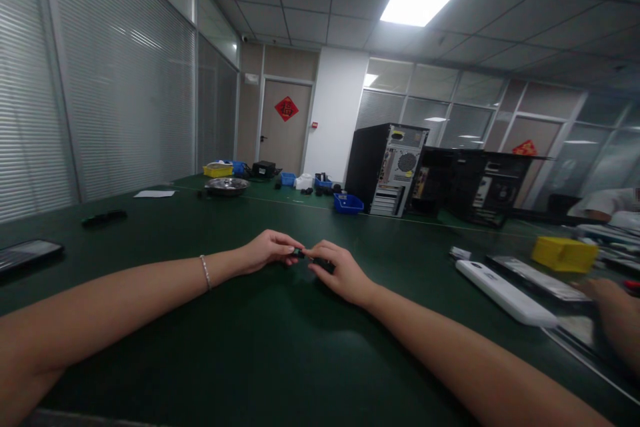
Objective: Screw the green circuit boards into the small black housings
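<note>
In the middle of the head view, my left hand (270,250) pinches a small dark piece (299,253) between thumb and fingers, just above the green tabletop (240,360). The piece is too small and blurred to tell its kind. My right hand (340,270) comes in from the other side, its fingertips touching or nearly touching that piece. Its fingers are curled, with a dark shape (326,265) between thumb and forefinger; whether this is a held thing or the table showing through, I cannot tell.
A black computer tower (367,170) stands at the back, an opened case (483,187) to its right. A blue bin (349,204), a metal bowl (227,187) and a phone (30,257) lie about. On the right are a white power strip (505,293), a yellow box (564,254) and another person's hand (617,313).
</note>
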### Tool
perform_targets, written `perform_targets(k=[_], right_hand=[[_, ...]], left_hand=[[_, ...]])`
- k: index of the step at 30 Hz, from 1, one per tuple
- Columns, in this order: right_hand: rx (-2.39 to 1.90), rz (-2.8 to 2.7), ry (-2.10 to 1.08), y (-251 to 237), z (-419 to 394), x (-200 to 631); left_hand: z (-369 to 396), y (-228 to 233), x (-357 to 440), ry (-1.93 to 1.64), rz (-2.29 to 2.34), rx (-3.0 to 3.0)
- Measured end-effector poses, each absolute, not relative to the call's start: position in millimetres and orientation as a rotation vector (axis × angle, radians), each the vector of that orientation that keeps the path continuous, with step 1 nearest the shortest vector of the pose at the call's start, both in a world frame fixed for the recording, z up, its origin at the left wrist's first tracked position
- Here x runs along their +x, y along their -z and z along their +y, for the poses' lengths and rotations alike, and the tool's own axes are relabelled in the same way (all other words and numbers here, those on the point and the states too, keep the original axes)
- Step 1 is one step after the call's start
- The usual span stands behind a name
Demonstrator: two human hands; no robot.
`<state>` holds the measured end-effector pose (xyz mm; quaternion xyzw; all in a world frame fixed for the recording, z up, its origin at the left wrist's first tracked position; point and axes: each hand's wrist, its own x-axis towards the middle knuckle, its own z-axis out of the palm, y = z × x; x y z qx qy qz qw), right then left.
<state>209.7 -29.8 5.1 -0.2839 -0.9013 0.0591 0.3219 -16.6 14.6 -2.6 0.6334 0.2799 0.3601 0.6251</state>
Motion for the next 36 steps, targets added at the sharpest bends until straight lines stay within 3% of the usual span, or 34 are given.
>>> perform_targets(k=[13, 36], right_hand=[[-0.802, -2.294, -0.144, -5.3, -31.4, 208.5], [-0.795, -2.335, -0.142, -4.6, -31.4, 208.0]], left_hand=[[14.5, -0.1, -12.3, -1.016, 0.638, 1.322], [12.4, 3.0, -12.4, -0.901, 0.619, 1.492]])
